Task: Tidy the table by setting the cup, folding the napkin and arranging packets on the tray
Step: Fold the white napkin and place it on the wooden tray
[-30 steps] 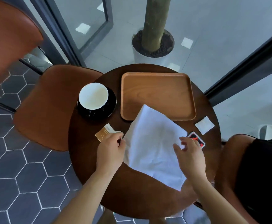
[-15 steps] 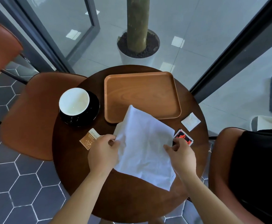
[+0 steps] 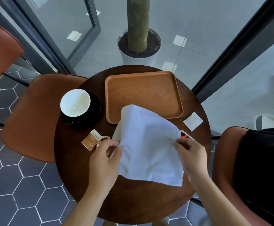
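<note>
Left hand (image 3: 103, 158) and right hand (image 3: 192, 154) pinch opposite napkin (image 3: 149, 144) edges, far corner overlapping tray (image 3: 142, 92).

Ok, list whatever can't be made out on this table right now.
All head view:
- Red and black packet: mostly under the napkin and behind the right hand.
- Tray: near corner covered by the napkin.
- Brown packet: print too small to read; a second packet beside it is partly hidden by the left hand.
- White packet: markings too faint.
- Cup: handle not visible.
</note>
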Motion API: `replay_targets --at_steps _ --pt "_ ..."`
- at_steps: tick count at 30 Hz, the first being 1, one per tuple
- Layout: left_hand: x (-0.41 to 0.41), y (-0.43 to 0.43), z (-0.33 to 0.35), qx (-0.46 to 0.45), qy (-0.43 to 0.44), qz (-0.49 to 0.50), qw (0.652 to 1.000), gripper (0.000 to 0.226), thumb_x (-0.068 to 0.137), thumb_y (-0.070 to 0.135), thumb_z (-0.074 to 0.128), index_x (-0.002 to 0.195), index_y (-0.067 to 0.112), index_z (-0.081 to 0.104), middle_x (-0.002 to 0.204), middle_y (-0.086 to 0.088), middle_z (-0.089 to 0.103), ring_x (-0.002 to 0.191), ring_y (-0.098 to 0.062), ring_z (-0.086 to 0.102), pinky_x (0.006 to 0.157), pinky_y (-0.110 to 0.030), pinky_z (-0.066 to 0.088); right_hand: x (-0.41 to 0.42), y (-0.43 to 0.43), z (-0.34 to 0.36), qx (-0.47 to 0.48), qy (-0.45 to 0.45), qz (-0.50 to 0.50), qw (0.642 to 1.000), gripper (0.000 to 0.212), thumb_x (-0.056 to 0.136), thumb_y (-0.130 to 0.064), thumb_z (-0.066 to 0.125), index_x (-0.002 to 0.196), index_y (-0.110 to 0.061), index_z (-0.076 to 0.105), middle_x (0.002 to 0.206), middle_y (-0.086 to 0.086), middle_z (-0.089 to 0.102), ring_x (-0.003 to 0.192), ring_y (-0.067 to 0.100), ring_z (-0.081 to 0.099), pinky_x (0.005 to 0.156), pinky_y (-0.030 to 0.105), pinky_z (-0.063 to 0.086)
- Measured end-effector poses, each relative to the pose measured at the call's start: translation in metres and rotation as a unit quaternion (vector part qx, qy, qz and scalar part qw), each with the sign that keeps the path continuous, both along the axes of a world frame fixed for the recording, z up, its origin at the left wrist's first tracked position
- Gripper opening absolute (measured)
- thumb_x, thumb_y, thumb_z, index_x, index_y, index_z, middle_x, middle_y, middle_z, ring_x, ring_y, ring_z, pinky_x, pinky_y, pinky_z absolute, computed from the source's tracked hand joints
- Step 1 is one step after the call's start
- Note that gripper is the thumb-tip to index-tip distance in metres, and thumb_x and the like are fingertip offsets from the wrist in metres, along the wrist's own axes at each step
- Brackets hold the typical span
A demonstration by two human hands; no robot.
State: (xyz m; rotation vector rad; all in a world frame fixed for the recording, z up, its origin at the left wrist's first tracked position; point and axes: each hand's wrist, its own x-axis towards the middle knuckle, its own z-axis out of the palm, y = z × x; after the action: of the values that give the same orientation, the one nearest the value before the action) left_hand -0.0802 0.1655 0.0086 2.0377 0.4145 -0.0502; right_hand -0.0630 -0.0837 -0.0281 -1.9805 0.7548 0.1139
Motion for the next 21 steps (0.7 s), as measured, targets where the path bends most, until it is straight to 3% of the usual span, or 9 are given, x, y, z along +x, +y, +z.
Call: replay_targets --at_steps 3,6,8,10,12,14,16,18,21 --pt "-0.005 -0.004 0.005 -0.042 -0.038 0.018 0.998 0.018 0.094 0.025 0.068 0.094 0.041 0.060 0.099 0.036 0.066 0.098 0.009 0.065 0.072 -0.009 0.054 0.008 -0.012 0.022 0.081 -0.075 -0.014 0.994 0.013 0.092 -0.020 0.069 0.085 -0.031 0.069 0.082 -0.018 0.070 0.076 0.001 0.063 0.071 0.026 0.047" --pt "-0.006 -0.007 0.013 -0.128 -0.103 0.042 0.986 0.009 0.092 0.024 0.067 0.099 0.029 0.064 0.116 0.018 0.068 0.109 -0.003 0.065 0.080 -0.016 0.055 0.021 -0.024 0.047 0.243 -0.125 -0.032 0.961 0.006 0.089 -0.020 0.067 0.085 -0.025 0.066 0.082 -0.001 0.065 0.078 0.021 0.058 0.072 0.035 0.046" --pt "-0.002 -0.007 0.014 -0.233 -0.042 0.050 0.970 0.014 0.083 0.028 0.068 0.095 0.021 0.068 0.126 0.010 0.065 0.119 -0.008 0.061 0.090 -0.026 0.053 0.030 -0.033 0.056 0.276 -0.124 -0.039 0.952 0.011 0.089 -0.015 0.067 0.083 -0.023 0.065 0.081 0.005 0.062 0.074 0.023 0.057 0.070 0.036 0.045" --pt "0.006 -0.009 0.015 -0.418 0.076 0.098 0.900 0.019 0.084 0.032 0.066 0.085 0.014 0.072 0.131 -0.002 0.064 0.123 -0.019 0.061 0.096 -0.042 0.053 0.034 -0.041 0.059 0.251 -0.102 -0.034 0.962 0.020 0.088 -0.003 0.068 0.081 -0.021 0.064 0.077 0.007 0.063 0.070 0.025 0.058 0.068 0.038 0.046" --pt "0.014 -0.014 0.014 -0.461 0.134 0.145 0.865 0.020 0.094 0.024 0.062 0.081 0.012 0.073 0.119 -0.008 0.072 0.110 -0.024 0.070 0.085 -0.043 0.058 0.034 -0.047 0.059 0.218 -0.086 -0.014 0.972 0.021 0.080 0.003 0.068 0.080 -0.018 0.063 0.077 0.010 0.066 0.072 0.028 0.058 0.070 0.043 0.045" --pt "0.020 -0.021 0.009 -0.295 0.135 0.151 0.934 0.012 0.093 0.015 0.064 0.087 0.020 0.073 0.105 -0.002 0.074 0.101 -0.020 0.072 0.075 -0.036 0.058 0.032 -0.051 0.061 0.211 -0.077 -0.003 0.974 0.020 0.070 -0.004 0.069 0.082 -0.019 0.065 0.082 0.012 0.071 0.074 0.030 0.060 0.071 0.045 0.047" --pt "0.022 -0.024 0.002 -0.086 0.113 0.117 0.983 0.015 0.090 0.015 0.065 0.098 0.028 0.067 0.112 0.009 0.068 0.108 -0.013 0.064 0.085 -0.035 0.054 0.029 -0.054 0.061 0.232 -0.065 -0.013 0.970 0.028 0.066 -0.012 0.075 0.092 -0.021 0.069 0.094 0.013 0.076 0.080 0.032 0.067 0.077 0.047 0.052" --pt "0.027 -0.020 -0.006 0.047 0.102 0.059 0.992 0.028 0.092 0.024 0.065 0.119 0.029 0.061 0.126 0.008 0.058 0.115 -0.012 0.056 0.096 -0.039 0.050 0.029 -0.056 0.060 0.256 -0.061 -0.026 0.964 0.037 0.071 -0.017 0.082 0.105 -0.026 0.071 0.101 0.012 0.077 0.088 0.032 0.071 0.083 0.047 0.055" --pt "0.045 -0.020 -0.010 0.114 0.096 0.010 0.989 0.039 0.095 0.031 0.062 0.132 0.019 0.057 0.125 -0.001 0.064 0.112 -0.021 0.062 0.091 -0.039 0.051 0.029 -0.056 0.060 0.222 -0.075 -0.062 0.970 0.037 0.081 -0.014 0.081 0.110 -0.035 0.071 0.103 0.010 0.078 0.093 0.033 0.073 0.088 0.049 0.058"
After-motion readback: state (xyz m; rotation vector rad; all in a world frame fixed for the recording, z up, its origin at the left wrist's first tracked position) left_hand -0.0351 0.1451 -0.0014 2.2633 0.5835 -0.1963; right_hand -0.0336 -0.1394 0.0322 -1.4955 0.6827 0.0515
